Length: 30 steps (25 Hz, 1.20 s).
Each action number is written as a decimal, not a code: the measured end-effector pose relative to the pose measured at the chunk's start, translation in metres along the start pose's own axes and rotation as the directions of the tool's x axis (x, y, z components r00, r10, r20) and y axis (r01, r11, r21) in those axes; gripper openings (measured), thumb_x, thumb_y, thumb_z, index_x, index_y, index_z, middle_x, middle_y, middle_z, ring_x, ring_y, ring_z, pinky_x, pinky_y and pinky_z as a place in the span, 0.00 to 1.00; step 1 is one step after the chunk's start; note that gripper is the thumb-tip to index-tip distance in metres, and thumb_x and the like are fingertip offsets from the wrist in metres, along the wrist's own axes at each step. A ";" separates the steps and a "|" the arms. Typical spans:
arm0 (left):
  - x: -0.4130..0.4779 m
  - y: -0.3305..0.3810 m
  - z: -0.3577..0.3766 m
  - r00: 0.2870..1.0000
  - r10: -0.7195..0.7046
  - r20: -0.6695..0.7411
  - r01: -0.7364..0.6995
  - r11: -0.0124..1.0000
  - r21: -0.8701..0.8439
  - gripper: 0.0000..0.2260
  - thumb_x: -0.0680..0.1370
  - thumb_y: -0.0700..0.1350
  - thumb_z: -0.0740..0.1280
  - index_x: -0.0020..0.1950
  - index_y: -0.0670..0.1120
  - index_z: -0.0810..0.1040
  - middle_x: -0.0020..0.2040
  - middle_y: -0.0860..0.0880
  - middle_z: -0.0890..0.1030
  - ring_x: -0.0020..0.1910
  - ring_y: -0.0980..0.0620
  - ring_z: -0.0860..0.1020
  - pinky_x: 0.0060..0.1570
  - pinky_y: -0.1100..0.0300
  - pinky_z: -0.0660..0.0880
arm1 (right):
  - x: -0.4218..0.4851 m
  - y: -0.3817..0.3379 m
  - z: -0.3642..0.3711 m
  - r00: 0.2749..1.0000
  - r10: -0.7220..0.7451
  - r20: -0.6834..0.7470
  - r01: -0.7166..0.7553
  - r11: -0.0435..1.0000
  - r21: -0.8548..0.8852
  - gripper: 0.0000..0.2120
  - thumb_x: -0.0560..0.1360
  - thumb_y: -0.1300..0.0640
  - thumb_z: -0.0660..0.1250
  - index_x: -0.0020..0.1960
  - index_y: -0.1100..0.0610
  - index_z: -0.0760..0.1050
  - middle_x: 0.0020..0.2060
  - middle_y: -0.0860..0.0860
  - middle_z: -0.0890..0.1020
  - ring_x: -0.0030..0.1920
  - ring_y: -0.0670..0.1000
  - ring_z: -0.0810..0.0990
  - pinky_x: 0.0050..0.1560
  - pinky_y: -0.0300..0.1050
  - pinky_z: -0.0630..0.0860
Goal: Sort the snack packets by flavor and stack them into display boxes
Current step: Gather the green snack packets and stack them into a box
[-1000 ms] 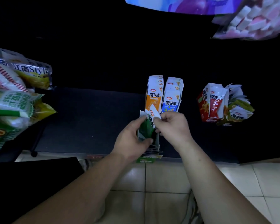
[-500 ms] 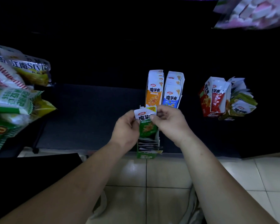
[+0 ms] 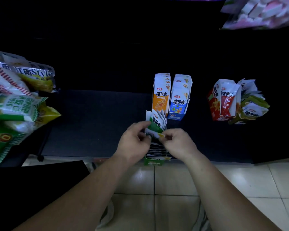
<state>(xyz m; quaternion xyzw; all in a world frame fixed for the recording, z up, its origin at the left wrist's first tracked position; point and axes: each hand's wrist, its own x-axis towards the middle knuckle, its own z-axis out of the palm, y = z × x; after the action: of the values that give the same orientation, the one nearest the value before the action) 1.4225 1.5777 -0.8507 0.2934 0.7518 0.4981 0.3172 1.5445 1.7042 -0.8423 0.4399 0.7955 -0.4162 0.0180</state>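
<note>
A green display box (image 3: 153, 161) stands at the near edge of the dark shelf, filled with green snack packets. My left hand (image 3: 133, 142) and my right hand (image 3: 178, 142) both pinch a green packet (image 3: 155, 125) that lies tilted over the box's top, with white packet backs fanned behind it. Just beyond stand an orange box (image 3: 160, 94) and a blue box (image 3: 179, 97), each packed with matching packets. To the right a red box (image 3: 222, 100) holds red packets, with a yellow-green box (image 3: 252, 107) of loose packets beside it.
Large bags of snacks (image 3: 15, 100) pile up at the left edge. A pink and white package (image 3: 260, 12) hangs at the top right. The dark shelf (image 3: 93, 120) spans the middle, and pale floor tiles (image 3: 173, 189) lie below its front edge.
The green packet, held upright facing me half a second ago, is now tipped back and lower over the green box. Both hands have dropped slightly with it.
</note>
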 end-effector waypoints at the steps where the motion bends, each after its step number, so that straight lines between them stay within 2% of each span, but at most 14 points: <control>1: 0.000 -0.002 0.001 0.999 0.043 0.017 -0.044 0.998 0.055 0.17 0.76 0.43 0.71 0.64 0.55 0.81 0.55 0.56 0.80 0.49 0.56 0.80 0.56 0.57 0.80 | -0.001 -0.002 -0.002 1.000 0.010 -0.017 -0.009 1.000 0.025 0.09 0.75 0.50 0.68 0.44 0.35 0.82 0.35 0.42 0.83 0.40 0.46 0.82 0.46 0.50 0.80; 3: -0.002 -0.005 0.002 0.988 0.137 0.067 -0.149 0.959 0.241 0.20 0.72 0.56 0.72 0.64 0.55 0.81 0.53 0.60 0.79 0.51 0.57 0.77 0.55 0.57 0.78 | 0.001 -0.005 -0.007 0.992 0.047 -0.118 -0.022 0.978 0.207 0.12 0.71 0.53 0.67 0.44 0.37 0.84 0.39 0.39 0.85 0.45 0.45 0.83 0.52 0.49 0.82; 5: -0.005 -0.009 0.000 0.974 0.193 0.117 -0.224 0.886 0.406 0.26 0.68 0.67 0.70 0.62 0.56 0.83 0.51 0.60 0.80 0.53 0.57 0.75 0.53 0.58 0.77 | 0.004 -0.011 -0.011 0.965 0.069 -0.252 0.021 0.941 0.337 0.12 0.71 0.58 0.66 0.43 0.42 0.83 0.41 0.42 0.84 0.45 0.46 0.83 0.53 0.50 0.81; 7: -0.010 -0.010 -0.004 0.964 0.206 0.171 -0.262 0.857 0.445 0.29 0.65 0.74 0.69 0.58 0.57 0.84 0.52 0.60 0.81 0.53 0.58 0.75 0.54 0.60 0.76 | 0.011 -0.015 -0.008 0.952 -0.024 -0.306 0.116 0.951 0.286 0.12 0.72 0.61 0.67 0.45 0.44 0.82 0.43 0.45 0.80 0.44 0.49 0.81 0.52 0.50 0.81; 9: -0.015 -0.011 -0.010 0.952 0.204 0.228 -0.288 0.849 0.444 0.34 0.62 0.76 0.70 0.59 0.57 0.84 0.54 0.61 0.81 0.56 0.59 0.74 0.57 0.64 0.74 | 0.016 -0.019 -0.003 0.950 -0.130 -0.284 0.179 0.971 0.157 0.15 0.74 0.61 0.70 0.53 0.42 0.83 0.45 0.43 0.74 0.43 0.49 0.79 0.52 0.48 0.79; 11: -0.017 -0.014 -0.015 0.938 0.211 0.276 -0.324 0.819 0.473 0.34 0.63 0.73 0.74 0.62 0.56 0.83 0.57 0.61 0.81 0.57 0.58 0.74 0.59 0.63 0.74 | 0.021 -0.019 0.001 0.944 -0.149 -0.293 0.176 0.982 0.067 0.15 0.75 0.57 0.71 0.59 0.44 0.84 0.48 0.42 0.72 0.44 0.48 0.79 0.53 0.48 0.79; 13: -0.015 -0.018 -0.017 0.939 0.236 0.249 -0.332 0.807 0.488 0.26 0.68 0.65 0.76 0.62 0.55 0.83 0.58 0.60 0.82 0.57 0.57 0.75 0.57 0.57 0.77 | 0.026 -0.019 0.002 0.939 -0.135 -0.316 0.145 0.989 0.010 0.13 0.77 0.52 0.72 0.60 0.44 0.84 0.51 0.45 0.74 0.47 0.50 0.80 0.52 0.50 0.80; 16: -0.010 -0.013 -0.013 0.965 0.181 0.190 -0.252 0.840 0.481 0.14 0.75 0.58 0.74 0.58 0.56 0.84 0.51 0.59 0.83 0.54 0.56 0.75 0.51 0.54 0.78 | 0.033 -0.017 -0.004 0.952 -0.095 -0.291 0.074 0.994 -0.085 0.09 0.77 0.47 0.72 0.56 0.43 0.85 0.53 0.48 0.75 0.49 0.51 0.79 0.48 0.49 0.79; 19: -0.009 -0.005 -0.004 0.967 0.177 0.185 -0.245 0.847 0.473 0.08 0.78 0.56 0.71 0.54 0.56 0.85 0.45 0.57 0.83 0.50 0.53 0.75 0.47 0.51 0.78 | 0.036 -0.017 -0.009 0.946 -0.081 -0.313 0.083 0.996 -0.007 0.03 0.77 0.49 0.73 0.49 0.46 0.85 0.52 0.48 0.75 0.47 0.49 0.79 0.48 0.47 0.78; 21: -0.010 -0.007 0.000 0.958 0.247 0.149 -0.288 0.823 0.489 0.08 0.79 0.56 0.68 0.50 0.54 0.84 0.40 0.55 0.82 0.48 0.51 0.76 0.43 0.51 0.78 | 0.035 -0.019 -0.010 0.931 -0.099 -0.352 0.124 0.991 0.049 0.03 0.78 0.51 0.73 0.48 0.48 0.85 0.51 0.47 0.76 0.45 0.47 0.77 0.49 0.47 0.78; 24: -0.011 -0.008 0.002 0.978 0.184 0.100 -0.210 0.831 0.515 0.08 0.78 0.58 0.68 0.48 0.55 0.81 0.36 0.56 0.74 0.46 0.50 0.77 0.38 0.56 0.73 | 0.032 -0.024 -0.011 0.924 -0.146 -0.352 0.177 0.982 0.058 0.02 0.78 0.53 0.72 0.46 0.48 0.83 0.49 0.48 0.78 0.45 0.49 0.80 0.50 0.49 0.80; 27: -0.008 -0.003 0.006 0.978 0.146 0.151 -0.204 0.830 0.519 0.19 0.72 0.69 0.66 0.46 0.56 0.83 0.39 0.57 0.81 0.49 0.55 0.76 0.42 0.58 0.75 | 0.026 -0.026 -0.015 0.905 -0.188 -0.383 0.215 0.976 0.029 0.04 0.77 0.53 0.72 0.44 0.49 0.81 0.46 0.47 0.80 0.42 0.50 0.80 0.47 0.51 0.80; 29: -0.006 0.001 0.008 0.980 0.154 0.128 -0.194 0.893 0.405 0.23 0.73 0.71 0.64 0.43 0.53 0.84 0.40 0.56 0.82 0.47 0.56 0.77 0.45 0.56 0.77 | 0.019 -0.027 -0.022 0.915 -0.166 -0.368 0.208 0.975 0.078 0.05 0.77 0.54 0.72 0.41 0.50 0.81 0.42 0.45 0.82 0.39 0.48 0.81 0.44 0.48 0.80; 30: -0.005 0.003 0.010 0.984 0.167 0.067 -0.180 0.933 0.311 0.20 0.75 0.68 0.65 0.45 0.52 0.85 0.42 0.56 0.82 0.46 0.56 0.78 0.46 0.55 0.78 | 0.016 -0.028 -0.025 0.935 -0.131 -0.331 0.183 0.974 0.132 0.06 0.76 0.55 0.73 0.40 0.51 0.80 0.38 0.45 0.83 0.38 0.46 0.81 0.43 0.45 0.79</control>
<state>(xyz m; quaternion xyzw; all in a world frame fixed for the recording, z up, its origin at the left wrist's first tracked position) 1.4338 1.5811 -0.8504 0.4154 0.7866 0.3912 0.2358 1.5234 1.7242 -0.8144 0.4364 0.7844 -0.4022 -0.1802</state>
